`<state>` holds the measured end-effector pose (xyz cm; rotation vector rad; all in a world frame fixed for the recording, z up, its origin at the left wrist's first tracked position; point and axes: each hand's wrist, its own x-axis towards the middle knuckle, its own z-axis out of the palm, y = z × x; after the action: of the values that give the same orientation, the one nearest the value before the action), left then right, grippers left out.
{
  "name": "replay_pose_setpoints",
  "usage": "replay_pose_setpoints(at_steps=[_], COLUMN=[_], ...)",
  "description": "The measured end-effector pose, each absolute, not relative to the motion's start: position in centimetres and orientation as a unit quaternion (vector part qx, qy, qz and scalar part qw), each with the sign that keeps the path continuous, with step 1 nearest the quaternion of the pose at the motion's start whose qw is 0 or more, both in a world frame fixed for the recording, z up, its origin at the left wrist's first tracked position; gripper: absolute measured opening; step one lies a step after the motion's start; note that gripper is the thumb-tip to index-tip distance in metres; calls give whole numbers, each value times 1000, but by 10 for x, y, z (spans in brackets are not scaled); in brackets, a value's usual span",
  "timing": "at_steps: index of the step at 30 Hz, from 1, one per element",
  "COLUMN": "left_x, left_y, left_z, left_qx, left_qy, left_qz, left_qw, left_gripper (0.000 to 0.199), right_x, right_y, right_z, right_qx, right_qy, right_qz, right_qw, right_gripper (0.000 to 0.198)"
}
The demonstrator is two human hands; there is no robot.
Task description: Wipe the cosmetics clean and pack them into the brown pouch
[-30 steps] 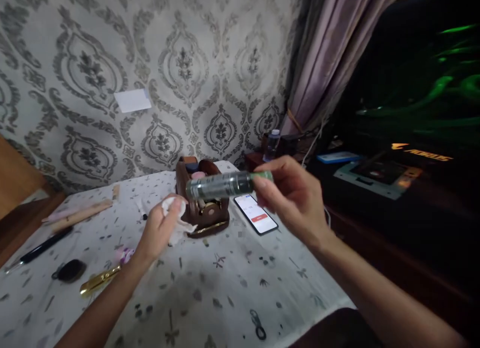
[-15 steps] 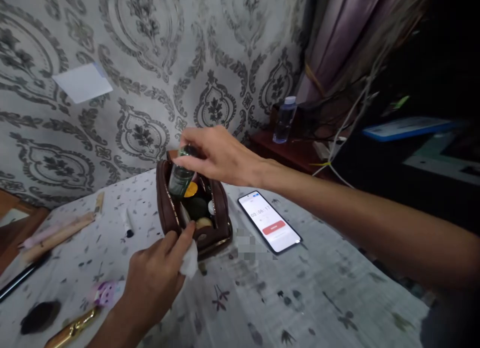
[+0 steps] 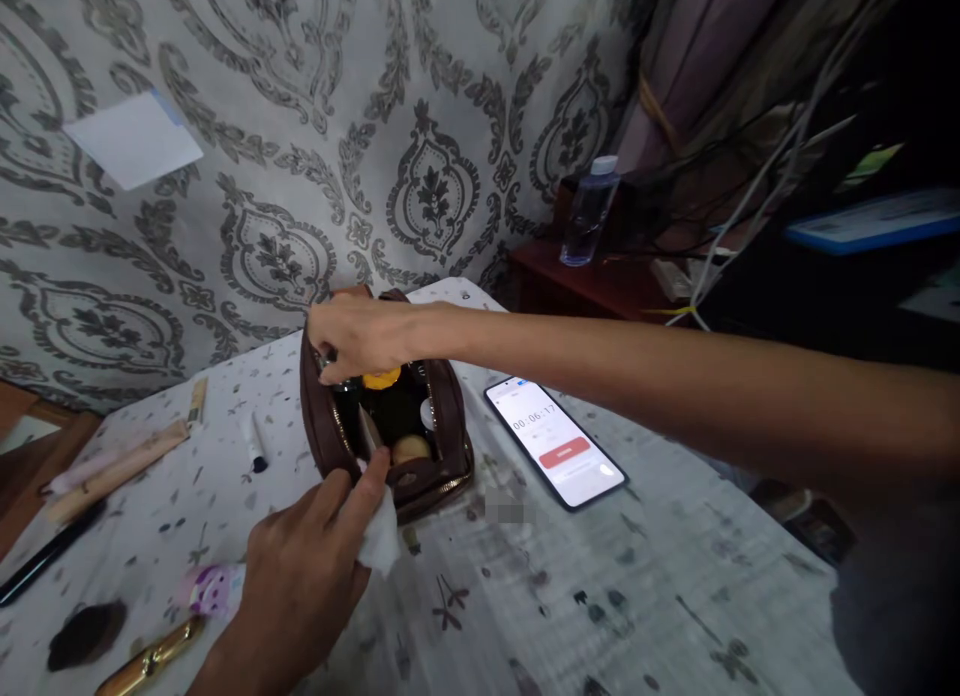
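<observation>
The bag (image 3: 452, 416) stands on the tablecloth (image 3: 495, 606) — 1 phone (image 3: 556, 446) to its right, 1 bottle (image 3: 589, 218) farther behind.

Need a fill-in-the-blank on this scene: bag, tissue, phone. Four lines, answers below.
1. Of the near and far ends of the bag, the right hand reaches into the ____ one.
2. The tissue in the left hand is ____ in colour.
3. In the picture, the phone lies to the ____ of the bag.
4. The phone's timer reads 00:06:____.

Missing words: far; white; right; 17.
</observation>
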<state>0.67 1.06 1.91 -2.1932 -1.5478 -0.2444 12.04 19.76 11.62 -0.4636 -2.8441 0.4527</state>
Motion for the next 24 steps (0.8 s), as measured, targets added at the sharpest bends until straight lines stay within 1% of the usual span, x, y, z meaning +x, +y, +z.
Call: replay_pose_setpoints(at_steps=[2, 3, 11, 13, 16, 20, 24], left_x=[6, 6, 9, 11, 12, 13, 16], left_y=[10, 10, 11, 11, 10, 9, 9], left_z=[19, 19, 25, 25, 25, 27, 32], left_qx=[-793, -792, -788, -785, -783, -777, -766], left_qy=[-565, -568, -579, -585, -589, -606, -629], left_qz=[-80, -78, -54, -58, -60, -34, -1], left_qw=[214, 212, 201, 198, 191, 168, 131], left_gripper=[89, 88, 82, 81, 79, 80, 77], right_x=[118, 119, 125, 127, 131, 133, 132], right_y=[194, 193, 191, 192, 193, 194, 189], right_z=[113, 111, 96, 97, 102, 104, 101], right_qx=[-195, -209, -215, -202, -168, -168, -199], right_qy=[-965, -963, -957, -958, -966, -967, -956], right_qz=[158, 159, 170, 180, 187, 174, 208], right_qw=[72, 66, 90, 90, 67, 79, 58], right_gripper=[6, 6, 11, 11, 15, 20, 14])
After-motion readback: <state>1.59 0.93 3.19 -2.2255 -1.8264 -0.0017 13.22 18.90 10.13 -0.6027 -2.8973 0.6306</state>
